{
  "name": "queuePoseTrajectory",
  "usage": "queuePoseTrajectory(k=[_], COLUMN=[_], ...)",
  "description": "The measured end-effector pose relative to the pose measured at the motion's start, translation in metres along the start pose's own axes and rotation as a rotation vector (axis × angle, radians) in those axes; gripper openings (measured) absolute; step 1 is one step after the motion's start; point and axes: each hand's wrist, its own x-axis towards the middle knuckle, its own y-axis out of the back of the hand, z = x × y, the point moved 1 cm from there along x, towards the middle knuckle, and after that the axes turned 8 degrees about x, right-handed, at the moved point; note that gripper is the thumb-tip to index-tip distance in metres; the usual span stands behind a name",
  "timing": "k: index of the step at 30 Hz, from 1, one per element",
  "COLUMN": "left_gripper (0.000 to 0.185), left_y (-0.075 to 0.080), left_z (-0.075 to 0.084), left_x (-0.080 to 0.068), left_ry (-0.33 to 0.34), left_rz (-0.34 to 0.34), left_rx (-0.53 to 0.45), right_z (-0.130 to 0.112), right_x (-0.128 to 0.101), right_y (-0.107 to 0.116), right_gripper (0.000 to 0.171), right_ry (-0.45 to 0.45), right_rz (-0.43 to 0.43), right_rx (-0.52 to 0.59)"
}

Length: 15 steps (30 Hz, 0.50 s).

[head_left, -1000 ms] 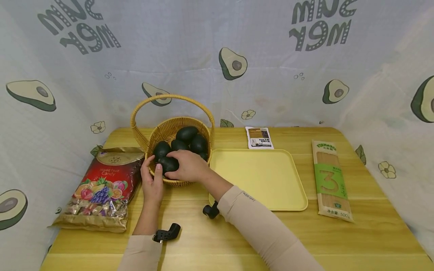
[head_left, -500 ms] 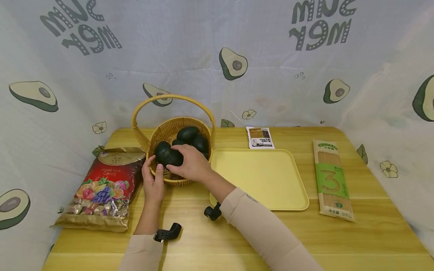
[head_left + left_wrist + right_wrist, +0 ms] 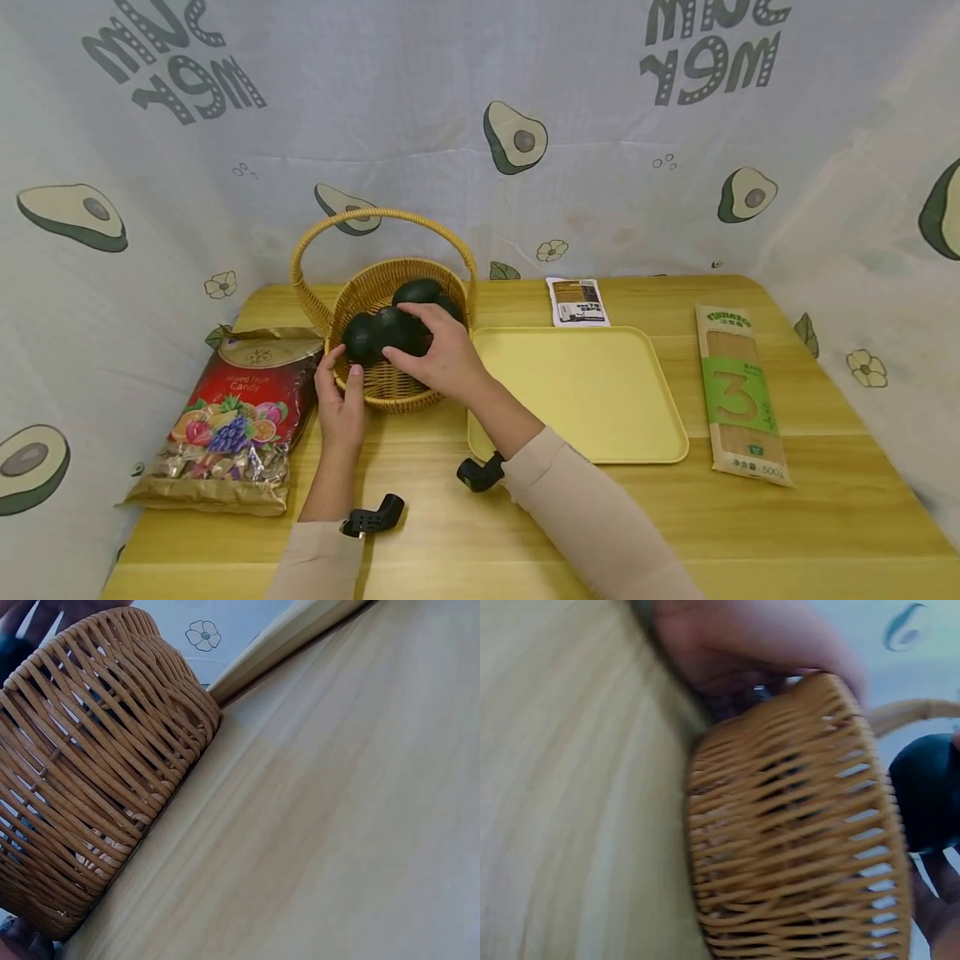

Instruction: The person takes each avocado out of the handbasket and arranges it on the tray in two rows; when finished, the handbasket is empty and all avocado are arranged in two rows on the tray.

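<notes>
The right hand (image 3: 446,350), curled around a dark green oval avocado (image 3: 397,327), has just shifted it far and right within the round yellow woven basket (image 3: 397,405), seemingly lifting it. The left hand (image 3: 341,408) touches the near-left rim; I cannot tell whether it grips. At least three other avocados (image 3: 415,291) show, plus one rectangular yellow tray (image 3: 577,392), right.

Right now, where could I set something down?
Most of the yellow tray is bare; so is the table in front of the noodle pack. The basket is crowded: dark fruits inside, right hand holding one, left hand at the rim, candy bag alongside.
</notes>
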Motion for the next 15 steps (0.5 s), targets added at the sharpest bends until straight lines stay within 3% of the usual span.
queuePoseTrajectory(k=[15], left_gripper=[0.045], left_y=[0.0], left_z=[-0.001], left_x=[0.0], left_ry=[0.008], left_rz=[-0.005], left_rx=[-0.016], right_z=[0.003], right_x=[-0.034], right_y=[0.047], right_gripper=[0.06], right_ry=[-0.043], right_rz=[0.152], right_rx=[0.186])
